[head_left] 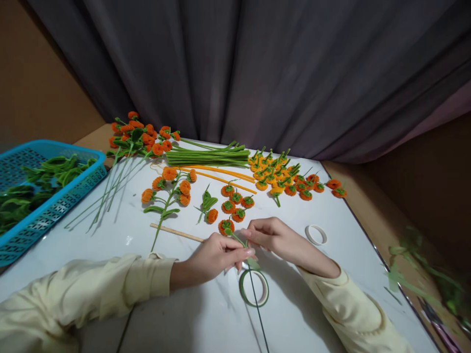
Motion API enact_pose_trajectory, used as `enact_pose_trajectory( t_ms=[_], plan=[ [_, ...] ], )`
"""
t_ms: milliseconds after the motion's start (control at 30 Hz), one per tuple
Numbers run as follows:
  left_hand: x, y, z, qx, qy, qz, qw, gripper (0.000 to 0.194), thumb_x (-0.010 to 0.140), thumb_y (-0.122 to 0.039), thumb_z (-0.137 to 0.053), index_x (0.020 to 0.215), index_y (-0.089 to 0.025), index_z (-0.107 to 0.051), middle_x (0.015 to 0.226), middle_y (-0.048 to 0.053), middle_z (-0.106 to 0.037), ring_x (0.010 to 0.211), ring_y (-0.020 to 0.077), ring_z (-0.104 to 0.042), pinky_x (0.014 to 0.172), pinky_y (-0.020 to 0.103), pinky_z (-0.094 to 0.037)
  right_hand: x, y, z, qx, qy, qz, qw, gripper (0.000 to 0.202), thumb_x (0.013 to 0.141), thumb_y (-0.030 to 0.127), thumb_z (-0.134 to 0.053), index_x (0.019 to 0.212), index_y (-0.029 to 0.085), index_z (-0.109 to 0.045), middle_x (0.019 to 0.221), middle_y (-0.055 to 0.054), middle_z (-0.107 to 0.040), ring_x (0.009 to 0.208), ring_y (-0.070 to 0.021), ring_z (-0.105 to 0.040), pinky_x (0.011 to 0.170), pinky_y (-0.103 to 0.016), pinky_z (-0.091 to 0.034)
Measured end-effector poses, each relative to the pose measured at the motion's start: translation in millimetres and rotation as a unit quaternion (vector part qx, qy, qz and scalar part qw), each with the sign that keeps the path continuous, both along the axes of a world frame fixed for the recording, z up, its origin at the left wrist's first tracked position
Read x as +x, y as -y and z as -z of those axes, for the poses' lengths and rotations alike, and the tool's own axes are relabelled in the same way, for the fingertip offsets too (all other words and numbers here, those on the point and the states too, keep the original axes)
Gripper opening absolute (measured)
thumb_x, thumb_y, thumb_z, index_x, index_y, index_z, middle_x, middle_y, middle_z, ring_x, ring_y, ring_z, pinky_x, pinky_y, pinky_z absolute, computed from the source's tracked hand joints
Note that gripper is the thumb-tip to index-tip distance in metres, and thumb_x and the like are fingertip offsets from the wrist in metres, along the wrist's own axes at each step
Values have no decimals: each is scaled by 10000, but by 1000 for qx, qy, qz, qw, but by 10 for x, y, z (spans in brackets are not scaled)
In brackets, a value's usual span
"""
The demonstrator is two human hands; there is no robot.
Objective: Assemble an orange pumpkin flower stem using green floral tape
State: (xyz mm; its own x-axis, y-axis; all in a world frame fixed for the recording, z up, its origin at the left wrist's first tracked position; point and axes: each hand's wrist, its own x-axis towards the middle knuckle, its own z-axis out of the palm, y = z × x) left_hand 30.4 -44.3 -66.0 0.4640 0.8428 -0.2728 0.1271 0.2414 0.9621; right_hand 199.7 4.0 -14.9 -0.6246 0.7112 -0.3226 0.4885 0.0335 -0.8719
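Both hands pinch a stem (253, 279): left hand (215, 255), right hand (274, 238) at 1 o'clock, maybe taping. Tape roll (253, 288) lies below; next needs tight winding.

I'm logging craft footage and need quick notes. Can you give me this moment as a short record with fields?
setting: white table before a dark curtain
left hand: pinches the green stem of an orange pipe-cleaner fruit
right hand: fingers on the same stem, from the other side
under the hands: green tape roll
right of hands: white tape roll
behind: loose orange fruits, green stem bundle, finished branch
far left: blue basket of green leaves
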Motion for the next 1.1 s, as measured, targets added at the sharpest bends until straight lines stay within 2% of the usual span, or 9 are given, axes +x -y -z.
enact_pose_trajectory(
  t_ms=[133, 367, 467, 600, 700, 767, 900, 1100],
  plan=[
    [-1, -14, 10, -5, 14, 12, 1000, 420, 787, -474, -577, 548, -128, -584, 479, -27, -488, 417, 55, -353, 423, 209, -256, 25, -36, 1, -79, -51, -15, 995, 428, 830, 521, -535, 627, 145, -533, 527, 32, -449, 488, -85, -379, 500, -232, -293],
    [15, -41, 34, -49, 43, -13, 998, 316, 740, -436, -642, 667, -131, -601, 554, -30, -542, 437, 49, -373, 428, 195, -278, 20, -52, -16, -64, -34, 0, 997, 449, 810, 537, -561, 593, 146, -521, 506, 40, -443, 483, -76, -368, 498, -229, -287],
    [11, -34, 15, -41, 46, -28, 998, 312, 732, -433, -640, 659, -136, -575, 519, -43, -507, 442, 55, -380, 433, 195, -277, 17, -68, 11, -80, -48, -10, 996, 459, 797, 582, -547, 649, 147, -542, 556, 28, -492, 523, -88, -434, 535, -232, -341],
    [2, -13, 20, -23, 52, -46, 997, 334, 720, -450, -651, 660, -137, -552, 514, -45, -479, 461, 64, -406, 437, 193, -278, 68, -54, 68, -159, -105, -46, 981, 460, 726, 596, -619, 770, 148, -528, 712, -3, -577, 643, -103, -514, 600, -235, -384],
    [1, -3, 40, -15, 63, -50, 997, 364, 734, -471, -637, 633, -143, -515, 509, -43, -478, 459, 65, -409, 437, 192, -275, 117, 32, 132, -231, -132, -48, 963, 438, 691, 504, -709, 841, 155, -491, 770, -26, -634, 703, -121, -565, 645, -247, -402],
    [4, 0, 50, -11, 65, -57, 996, 366, 733, -463, -644, 624, -144, -500, 513, -45, -474, 473, 66, -416, 448, 191, -289, 135, 115, 186, -243, -129, -31, 961, 391, 717, 458, -708, 847, 152, -502, 703, -18, -649, 657, -120, -572, 652, -257, -408],
    [23, 17, 57, -3, 54, -64, 996, 368, 743, -469, -643, 640, -148, -495, 522, -53, -475, 467, 60, -400, 446, 193, -289, 139, 244, 277, -213, -123, 15, 969, 330, 777, 445, -652, 758, 119, -607, 508, 23, -574, 515, -93, -492, 626, -261, -398],
    [52, 71, 94, -26, 62, -79, 995, 401, 748, -516, -623, 662, -149, -487, 530, -56, -458, 471, 54, -368, 431, 192, -257, 146, 255, 320, -219, -167, 35, 961, 315, 779, 406, -664, 779, 93, -700, 517, -4, -601, 558, -106, -523, 684, -276, -424]
  ],
)
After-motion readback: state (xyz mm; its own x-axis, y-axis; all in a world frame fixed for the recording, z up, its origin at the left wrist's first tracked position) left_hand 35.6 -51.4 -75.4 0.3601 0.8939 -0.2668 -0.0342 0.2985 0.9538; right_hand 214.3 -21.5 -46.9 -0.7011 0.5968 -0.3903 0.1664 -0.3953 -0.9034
